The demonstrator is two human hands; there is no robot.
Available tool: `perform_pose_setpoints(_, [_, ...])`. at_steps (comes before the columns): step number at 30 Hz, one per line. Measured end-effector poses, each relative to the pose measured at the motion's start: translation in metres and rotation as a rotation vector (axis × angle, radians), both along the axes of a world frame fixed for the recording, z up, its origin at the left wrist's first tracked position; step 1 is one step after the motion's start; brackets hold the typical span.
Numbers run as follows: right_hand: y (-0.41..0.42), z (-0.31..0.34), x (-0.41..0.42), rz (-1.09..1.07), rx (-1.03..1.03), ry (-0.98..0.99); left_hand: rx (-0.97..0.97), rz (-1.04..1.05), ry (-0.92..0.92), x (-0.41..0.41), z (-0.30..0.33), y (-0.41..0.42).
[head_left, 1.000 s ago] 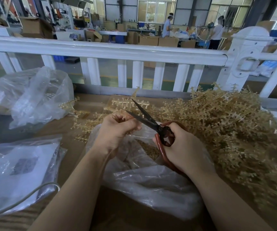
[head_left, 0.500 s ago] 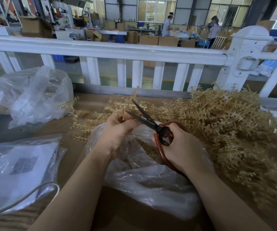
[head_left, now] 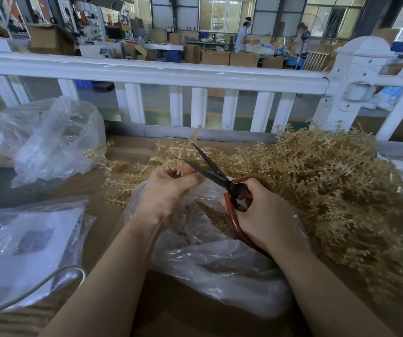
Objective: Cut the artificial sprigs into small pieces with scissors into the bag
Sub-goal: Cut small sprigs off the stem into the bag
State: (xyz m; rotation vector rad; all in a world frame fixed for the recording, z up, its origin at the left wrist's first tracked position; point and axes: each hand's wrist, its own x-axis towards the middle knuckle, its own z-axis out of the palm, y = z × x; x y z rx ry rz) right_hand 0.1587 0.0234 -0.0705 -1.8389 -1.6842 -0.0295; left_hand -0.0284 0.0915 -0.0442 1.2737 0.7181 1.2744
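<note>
My right hand (head_left: 263,215) grips the red-brown handles of black-bladed scissors (head_left: 214,172), whose blades stand apart and point up and left. My left hand (head_left: 169,188) pinches a short beige sprig (head_left: 175,167) right at the blades. Both hands hover over a clear plastic bag (head_left: 215,266) with cut beige pieces (head_left: 216,216) visible inside it. A big heap of beige artificial sprigs (head_left: 329,188) lies to the right, spreading behind the hands.
A white fence rail (head_left: 147,71) runs across the back of the brown table (head_left: 176,310). A crumpled clear bag (head_left: 47,139) sits at the far left, another clear bag with paper (head_left: 23,249) at the near left. People work in the distant hall.
The hands and scissors stay in nearly the same place. The blades remain apart, and my left hand has shifted slightly at the sprig.
</note>
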Motion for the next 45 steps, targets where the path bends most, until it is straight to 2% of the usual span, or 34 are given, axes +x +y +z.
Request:
perform_pose_setpoints(6, [-0.002,0.001,0.002,0.042,0.084,-0.063,0.109,-0.103,0.058,-0.010,0.003,0.002])
perform_pose_setpoints(17, [-0.001,-0.001,0.003,0.060,0.046,-0.103,0.166,-0.066,0.222,-0.016,0.005,0.003])
perform_pose_setpoints(45, [-0.004,0.000,0.003,0.126,0.079,-0.048,0.274,-0.212,0.151,-0.019,0.011,0.001])
